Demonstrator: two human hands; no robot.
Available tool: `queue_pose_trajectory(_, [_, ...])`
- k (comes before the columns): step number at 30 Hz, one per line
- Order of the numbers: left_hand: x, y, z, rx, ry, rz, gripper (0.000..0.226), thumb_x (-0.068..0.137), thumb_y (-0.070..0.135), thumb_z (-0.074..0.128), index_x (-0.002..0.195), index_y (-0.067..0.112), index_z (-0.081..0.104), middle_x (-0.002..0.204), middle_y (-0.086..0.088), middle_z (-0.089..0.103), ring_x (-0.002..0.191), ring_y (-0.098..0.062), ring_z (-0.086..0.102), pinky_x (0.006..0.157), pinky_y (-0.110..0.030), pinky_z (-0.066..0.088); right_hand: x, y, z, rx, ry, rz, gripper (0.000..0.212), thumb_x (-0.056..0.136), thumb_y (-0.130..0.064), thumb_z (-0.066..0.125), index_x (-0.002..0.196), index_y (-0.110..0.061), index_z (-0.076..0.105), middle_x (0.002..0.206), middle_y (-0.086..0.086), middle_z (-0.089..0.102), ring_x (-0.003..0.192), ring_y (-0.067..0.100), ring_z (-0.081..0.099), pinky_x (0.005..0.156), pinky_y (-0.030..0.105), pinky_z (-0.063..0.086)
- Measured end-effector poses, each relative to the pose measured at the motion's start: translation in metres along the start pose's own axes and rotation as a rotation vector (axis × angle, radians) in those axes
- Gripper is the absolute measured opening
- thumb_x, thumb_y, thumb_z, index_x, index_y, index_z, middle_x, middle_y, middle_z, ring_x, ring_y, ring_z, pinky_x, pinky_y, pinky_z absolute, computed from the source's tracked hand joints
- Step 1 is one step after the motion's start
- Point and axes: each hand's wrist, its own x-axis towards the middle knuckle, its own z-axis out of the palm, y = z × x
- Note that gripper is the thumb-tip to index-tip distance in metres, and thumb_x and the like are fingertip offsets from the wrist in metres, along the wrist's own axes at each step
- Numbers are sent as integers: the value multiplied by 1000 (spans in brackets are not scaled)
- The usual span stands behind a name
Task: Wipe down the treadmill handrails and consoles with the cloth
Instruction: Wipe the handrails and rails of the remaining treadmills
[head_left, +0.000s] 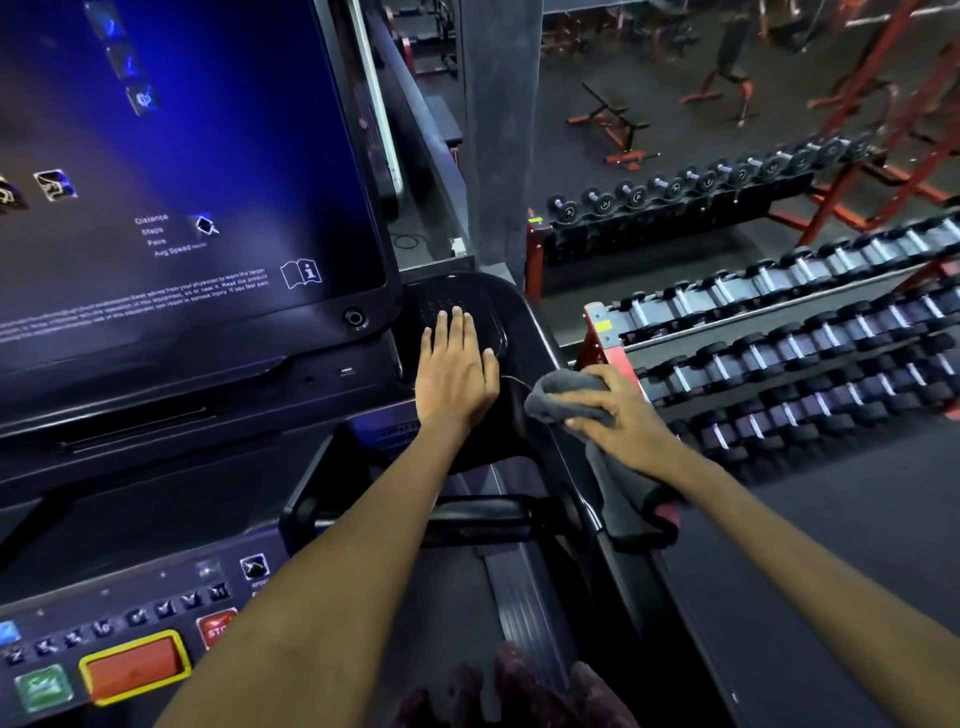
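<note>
A: Starting furthest to the left of the person's hands, what is there?

B: The console screen (182, 171) glows blue, with small white text. Below it, nearer than the left forearm, is a control panel (124, 644) with a row of small keys, an orange button framed in yellow (136, 666), a green button (44, 687) and a red stop button (217, 627).

A: And the left hand?

B: The left hand (454, 371) lies flat, palm down, fingers straight and together, on the black tray (483, 306) at the console's right corner. It grasps nothing. Its fingertips point away from the person.

A: Where is the cloth?

B: The grey cloth (569, 397) is just right of the left hand, bunched under the right hand (618, 410), whose fingers and thumb curl around it. The bunch is against the top of the black handrail (540, 332) that curves round the tray's outer edge.

A: Which way does the cloth run?

B: Its long axis goes from the bunched end, which points left toward the left hand, back and down toward the person. The loose tail (636, 506) hangs below the right wrist, draped beside the rail.

A: And right of the right hand?

B: Racks of dumbbells (779, 353) on a red frame, well apart from the hands, with red benches (613, 130) beyond on the dark floor.
</note>
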Motion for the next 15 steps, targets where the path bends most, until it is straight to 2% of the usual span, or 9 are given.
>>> queue_pose_trajectory(1, [-1,0,0,-16,3,1,58,99,32,26,149,3,17,157,-12,15,146,-23,8,119,-38,6,4,-1,1,-1,22,-4,38,79,-10,72,107,-34,64,119,7,47,113,26,44,101,36,39])
queue_pose_trajectory(3, [-2,-1,-1,-50,3,3,58,100,34,27,149,4,19,157,-11,18,146,-22,10,119,-37,7,25,-3,4,-50,75,10,36,80,-11,72,110,-29,67,119,10,48,110,28,47,97,34,41])
queue_pose_trajectory(5, [-2,-3,-1,-59,2,18,59,100,38,27,149,6,20,157,-9,20,146,-22,11,119,-37,7,54,-5,6,-85,107,52,33,81,-16,70,114,-21,68,122,12,46,112,31,48,99,37,41])
queue_pose_trajectory(8, [-2,-6,0,-18,0,45,62,100,45,25,149,7,21,157,-8,20,146,-22,12,119,-38,8,68,-8,9,-67,119,107,33,83,-19,68,116,-22,67,122,11,45,115,31,45,102,38,38])
queue_pose_trajectory(11, [-2,-8,0,-9,-3,45,63,100,47,25,149,8,21,157,-8,20,146,-22,12,119,-39,8,39,-8,5,-44,66,82,35,84,-16,67,118,-23,65,119,9,43,114,30,45,102,36,37])
queue_pose_trajectory(15, [-1,-9,3,-37,7,58,64,99,48,24,149,7,21,157,-8,19,146,-22,12,119,-40,9,-43,-6,-5,56,-56,70,33,85,-13,66,114,-30,64,119,0,40,117,17,41,104,28,34])
